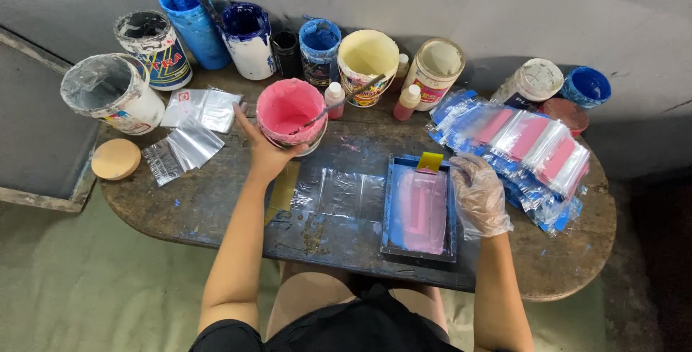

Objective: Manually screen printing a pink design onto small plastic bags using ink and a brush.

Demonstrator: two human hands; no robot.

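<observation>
My left hand (262, 148) is bare and grips the side of a bucket of pink paint (290, 114) that has a stirring stick leaning in it. My right hand (478, 193) wears a clear plastic glove and rests on the right edge of a small blue-framed printing screen (420, 208) smeared with pink. A yellow scraper (430, 161) lies at the far end of the screen. Flat clear plastic bags (339, 193) lie on the table between my hands.
Several paint buckets and jars stand along the back of the worn round table (187, 208): white (112, 92), blue (189, 20), dark blue (247, 38), yellow (367, 63). Printed pink-and-blue bags (526, 150) are fanned at the right. Loose bags (189, 132) and a round wooden lid (115, 159) lie left.
</observation>
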